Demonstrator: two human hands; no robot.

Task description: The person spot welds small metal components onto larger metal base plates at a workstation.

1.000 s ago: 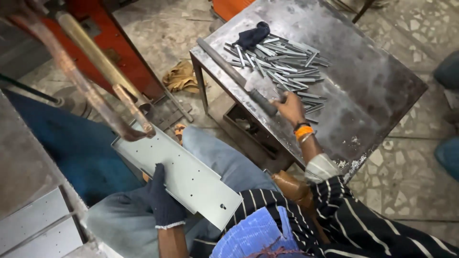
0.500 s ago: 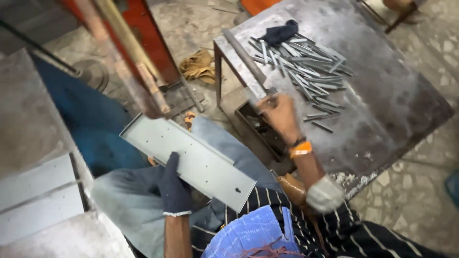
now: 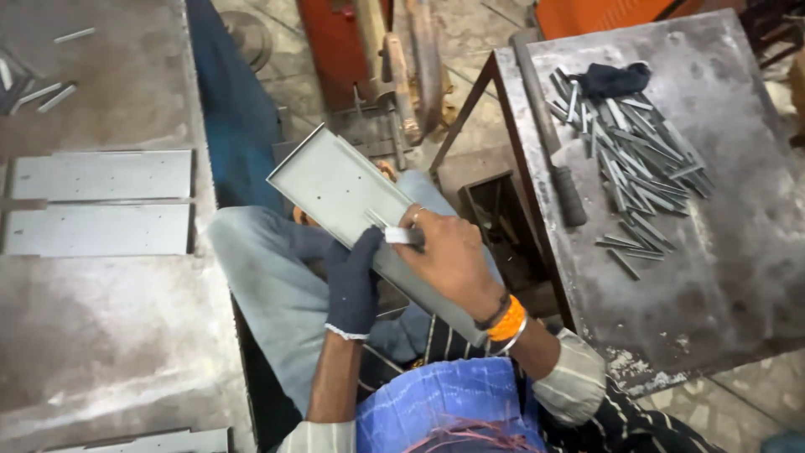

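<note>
- The right hand (image 3: pixel 453 256), a second ago out on the steel bench (image 3: pixel 738 277) by the pile of metal strips (image 3: pixel 629 159), is now back over the lap, well clear of that pile.
- It rests on the grey folded panel (image 3: pixel 352 197), fingers closed on a small pale metal piece (image 3: pixel 401 236) pinched against the panel's face.
- My reading: a piece has been fetched from the pile and brought to the panel for fitting.
- The left hand (image 3: pixel 352 281), in a dark glove, is wrapped around the panel's near edge, just beside the small piece, steadying it.
- The panel lies slanted across the person's knees, its far end raised towards the red machine frame (image 3: pixel 335 50).
- A long-handled tool (image 3: pixel 545 134) lies untouched on the bench edge nearest the panel.
- Flat grey sheets (image 3: pixel 101 201) lie on the surface at the panel's other side.
</note>
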